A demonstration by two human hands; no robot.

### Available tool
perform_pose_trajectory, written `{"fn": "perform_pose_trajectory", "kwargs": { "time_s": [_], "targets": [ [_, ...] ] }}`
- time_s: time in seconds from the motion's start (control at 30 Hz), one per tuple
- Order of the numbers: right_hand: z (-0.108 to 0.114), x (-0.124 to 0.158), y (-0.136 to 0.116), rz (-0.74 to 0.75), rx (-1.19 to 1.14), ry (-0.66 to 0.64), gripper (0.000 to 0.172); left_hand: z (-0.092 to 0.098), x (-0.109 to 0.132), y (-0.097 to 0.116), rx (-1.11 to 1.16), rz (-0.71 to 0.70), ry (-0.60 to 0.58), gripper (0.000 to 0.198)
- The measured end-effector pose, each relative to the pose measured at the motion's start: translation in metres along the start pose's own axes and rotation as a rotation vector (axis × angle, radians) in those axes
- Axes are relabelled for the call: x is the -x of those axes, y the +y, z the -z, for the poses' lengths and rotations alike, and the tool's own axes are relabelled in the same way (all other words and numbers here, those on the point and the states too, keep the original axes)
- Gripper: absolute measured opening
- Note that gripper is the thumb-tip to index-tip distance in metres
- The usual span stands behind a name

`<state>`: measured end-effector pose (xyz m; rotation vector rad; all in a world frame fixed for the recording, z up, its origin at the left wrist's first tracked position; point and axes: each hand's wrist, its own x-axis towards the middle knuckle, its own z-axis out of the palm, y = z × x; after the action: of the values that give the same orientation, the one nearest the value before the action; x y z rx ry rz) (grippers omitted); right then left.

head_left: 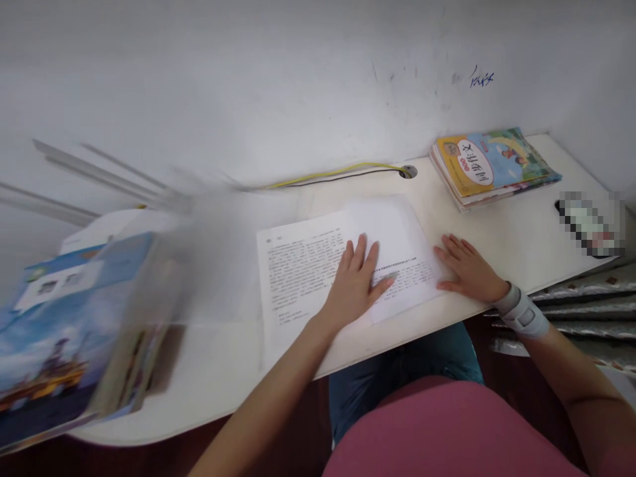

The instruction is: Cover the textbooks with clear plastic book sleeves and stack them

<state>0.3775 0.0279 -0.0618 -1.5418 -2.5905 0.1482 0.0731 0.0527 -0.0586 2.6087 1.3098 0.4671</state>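
Observation:
Pages printed with dark text lie spread on the white desk. My left hand rests flat on them, its fingers apart, near where two pages meet. Under and beside it, the right-hand page is mostly blank with a few printed lines low down. My right hand lies palm down by that page's right edge, fingers stretched out and holding nothing. A pale band is around the right wrist. Whether the pages are bound together I cannot tell.
At left stands a pile of magazines, partly blurred. A stack of colourful booklets lies at the back right, with a phone in front of it. Yellow and black cables run along the wall to a desk hole.

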Motion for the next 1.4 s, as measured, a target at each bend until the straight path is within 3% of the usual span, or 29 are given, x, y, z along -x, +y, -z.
{"fn": "perform_pose_trajectory", "kwargs": {
  "time_s": [0.43, 0.73, 0.9, 1.07, 1.4],
  "targets": [
    [0.0, 0.0, 0.0, -0.002, -0.001, -0.004, 0.082, -0.001, -0.007, 0.011, -0.07, 0.004, -0.078, 0.082],
    [0.001, 0.0, -0.001, -0.009, -0.004, -0.008, 0.082, -0.004, -0.017, 0.013, -0.063, 0.004, -0.061, 0.08],
    [0.005, -0.001, 0.003, 0.011, -0.025, 0.002, 0.078, 0.004, -0.015, -0.002, 0.004, -0.024, -0.089, 0.079],
    [0.014, -0.013, 0.022, -0.006, -0.003, -0.048, 0.085, 0.016, -0.017, -0.026, -0.042, 0.058, -0.165, 0.09],
    [0.013, -0.023, 0.026, 0.069, 0.056, -0.092, 0.084, 0.009, -0.027, -0.016, -0.169, 0.043, -0.17, 0.085]
  ]
}}
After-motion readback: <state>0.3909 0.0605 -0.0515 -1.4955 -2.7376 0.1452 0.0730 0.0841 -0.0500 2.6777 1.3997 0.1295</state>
